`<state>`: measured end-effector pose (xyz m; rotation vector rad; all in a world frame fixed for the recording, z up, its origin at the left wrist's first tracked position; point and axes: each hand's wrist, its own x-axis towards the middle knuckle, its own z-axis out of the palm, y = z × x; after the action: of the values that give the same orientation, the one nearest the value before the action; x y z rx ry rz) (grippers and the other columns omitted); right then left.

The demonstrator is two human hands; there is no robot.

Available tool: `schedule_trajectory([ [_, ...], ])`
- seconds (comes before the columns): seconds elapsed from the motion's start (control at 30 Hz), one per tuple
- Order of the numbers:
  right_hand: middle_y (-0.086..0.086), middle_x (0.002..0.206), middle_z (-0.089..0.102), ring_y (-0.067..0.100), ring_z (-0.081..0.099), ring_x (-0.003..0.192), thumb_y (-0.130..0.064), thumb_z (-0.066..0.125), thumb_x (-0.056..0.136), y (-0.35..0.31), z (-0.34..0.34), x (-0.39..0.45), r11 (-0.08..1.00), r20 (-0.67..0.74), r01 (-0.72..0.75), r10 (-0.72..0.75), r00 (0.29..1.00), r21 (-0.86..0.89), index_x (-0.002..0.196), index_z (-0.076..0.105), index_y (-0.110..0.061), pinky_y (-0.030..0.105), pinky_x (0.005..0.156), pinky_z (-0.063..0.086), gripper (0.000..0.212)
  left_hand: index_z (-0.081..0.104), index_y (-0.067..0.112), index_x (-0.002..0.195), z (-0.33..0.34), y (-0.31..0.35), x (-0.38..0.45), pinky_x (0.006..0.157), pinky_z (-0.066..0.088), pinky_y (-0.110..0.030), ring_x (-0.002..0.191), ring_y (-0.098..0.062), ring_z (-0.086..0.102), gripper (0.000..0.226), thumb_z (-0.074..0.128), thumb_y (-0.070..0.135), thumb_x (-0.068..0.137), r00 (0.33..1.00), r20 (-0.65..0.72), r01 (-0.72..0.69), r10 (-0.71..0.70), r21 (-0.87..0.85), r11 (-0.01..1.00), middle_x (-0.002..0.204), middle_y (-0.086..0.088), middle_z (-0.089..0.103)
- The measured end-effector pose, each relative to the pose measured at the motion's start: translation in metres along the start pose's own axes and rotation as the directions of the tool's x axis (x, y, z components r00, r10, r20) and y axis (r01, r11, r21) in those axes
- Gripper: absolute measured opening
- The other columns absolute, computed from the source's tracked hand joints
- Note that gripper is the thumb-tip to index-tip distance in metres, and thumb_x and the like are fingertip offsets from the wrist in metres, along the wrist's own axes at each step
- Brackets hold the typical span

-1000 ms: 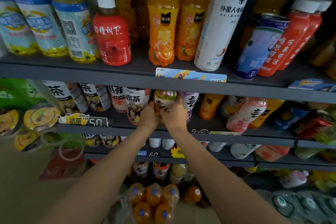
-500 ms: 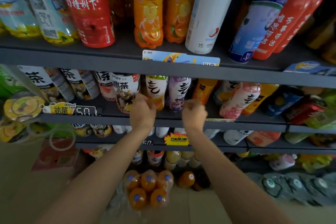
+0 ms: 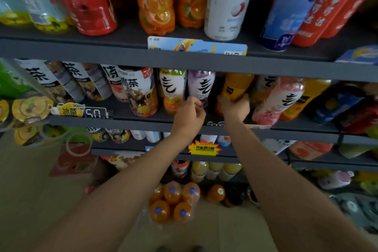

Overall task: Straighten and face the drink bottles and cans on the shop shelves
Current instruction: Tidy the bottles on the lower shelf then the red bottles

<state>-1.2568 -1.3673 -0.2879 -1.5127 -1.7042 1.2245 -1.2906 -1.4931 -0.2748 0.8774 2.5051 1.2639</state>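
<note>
A moment ago both hands were bunched together on the bottle with the green and orange label (image 3: 172,90). Now they are apart, and that bottle stands straight with its label facing out, so it looks done. The left hand (image 3: 189,113) has let go and moved a little to the right. Its fingers are curled loosely and hold nothing, and its fingertips (image 3: 197,102) are just in front of the bottom of the purple bottle (image 3: 201,86). The green and orange bottle is now just to the left of this hand. The purple bottle also stands straight and faces out. The right hand (image 3: 234,108) has gone further right and now grips the bottom of the orange bottle (image 3: 235,88), which rises just above that hand on the middle shelf (image 3: 302,128). I think this is the next bottle to fix. Just right of this hand, the pink bottle (image 3: 281,100) leans over and still needs help.
</note>
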Motion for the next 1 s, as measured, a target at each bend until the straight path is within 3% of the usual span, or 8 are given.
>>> schedule_trajectory([
  [0.2,0.015,0.116,0.057,0.032,0.055,0.107,-0.031,0.080,0.069,0.006,-0.028,-0.045,0.998,0.081,0.067,-0.068,0.994,0.018,0.114,0.053,-0.003,0.041,0.090,0.046,0.060,0.052,0.007,0.109,-0.016,0.024,-0.013,0.076,0.044,-0.023,0.088,-0.014,0.057,0.019,0.053,0.016,0.092,1.000,-0.025,-0.004,0.002,-0.090,0.996,0.090,0.004,0.054],
  [0.33,0.015,0.110,0.052,0.029,0.054,0.099,-0.027,0.072,0.078,0.000,-0.049,-0.085,0.993,0.153,0.119,-0.122,0.981,0.028,0.108,0.050,0.001,0.037,0.080,0.041,0.047,0.048,0.010,0.120,-0.030,0.040,-0.035,0.084,0.045,-0.023,0.100,-0.013,0.056,0.037,0.060,0.027,0.089,0.999,0.017,-0.031,0.035,-0.174,0.984,0.111,-0.003,0.056],
  [0.43,0.016,0.112,0.049,0.033,0.052,0.103,-0.024,0.067,0.082,-0.004,-0.062,-0.112,0.990,0.218,0.143,-0.142,0.965,0.011,0.107,0.047,0.001,0.038,0.079,0.040,0.041,0.039,0.018,0.130,-0.048,0.053,-0.048,0.088,0.041,-0.023,0.108,-0.010,0.051,0.057,0.066,0.035,0.084,0.991,0.111,-0.059,0.079,-0.168,0.984,0.123,0.002,0.048],
  [0.5,0.015,0.113,0.048,0.033,0.052,0.103,-0.031,0.068,0.081,-0.004,-0.067,-0.127,0.991,0.271,0.133,-0.122,0.955,-0.023,0.108,0.046,0.000,0.037,0.077,0.041,0.046,0.038,0.017,0.128,-0.059,0.059,-0.052,0.085,0.040,-0.022,0.104,-0.010,0.050,0.057,0.068,0.034,0.083,0.989,0.136,-0.039,0.061,-0.158,0.987,0.121,0.001,0.049],
  [0.67,0.015,0.104,0.058,0.030,0.058,0.094,-0.037,0.073,0.073,-0.003,-0.061,-0.168,0.992,0.390,0.128,-0.120,0.913,0.004,0.100,0.050,-0.003,0.039,0.076,0.049,0.049,0.040,0.018,0.112,-0.094,0.050,-0.055,0.083,0.046,-0.030,0.100,-0.015,0.054,0.048,0.069,0.039,0.080,0.973,0.182,0.178,-0.144,-0.185,0.967,0.101,0.005,0.052],
  [0.8,0.004,0.095,0.056,0.021,0.054,0.088,-0.037,0.069,0.079,-0.025,-0.044,-0.202,0.996,0.509,0.072,-0.089,0.856,0.054,0.100,0.048,-0.009,0.032,0.076,0.044,0.041,0.060,0.012,0.097,-0.156,0.023,-0.058,0.075,0.050,-0.027,0.085,-0.016,0.060,0.034,0.069,0.039,0.079,0.974,0.185,0.174,-0.132,-0.237,0.956,0.088,-0.001,0.061],
  [0.9,-0.004,0.089,0.053,0.018,0.054,0.088,-0.043,0.068,0.079,-0.043,-0.016,-0.234,0.994,0.603,-0.024,-0.048,0.796,0.111,0.104,0.048,-0.013,0.033,0.081,0.048,0.045,0.062,0.005,0.095,-0.203,0.008,-0.061,0.069,0.053,-0.023,0.072,-0.013,0.062,0.031,0.065,0.034,0.084,0.968,0.209,0.206,-0.140,-0.342,0.917,0.078,-0.004,0.063],
  [1.0,-0.003,0.097,0.056,0.018,0.054,0.093,-0.046,0.067,0.079,-0.055,0.017,-0.271,0.992,0.677,-0.059,-0.034,0.735,0.114,0.105,0.046,-0.018,0.033,0.084,0.047,0.044,0.062,0.009,0.093,-0.244,-0.017,-0.060,0.081,0.052,-0.029,0.084,-0.016,0.061,0.037,0.066,0.044,0.080,0.962,0.221,0.222,-0.159,-0.299,0.928,0.086,-0.006,0.063],
])
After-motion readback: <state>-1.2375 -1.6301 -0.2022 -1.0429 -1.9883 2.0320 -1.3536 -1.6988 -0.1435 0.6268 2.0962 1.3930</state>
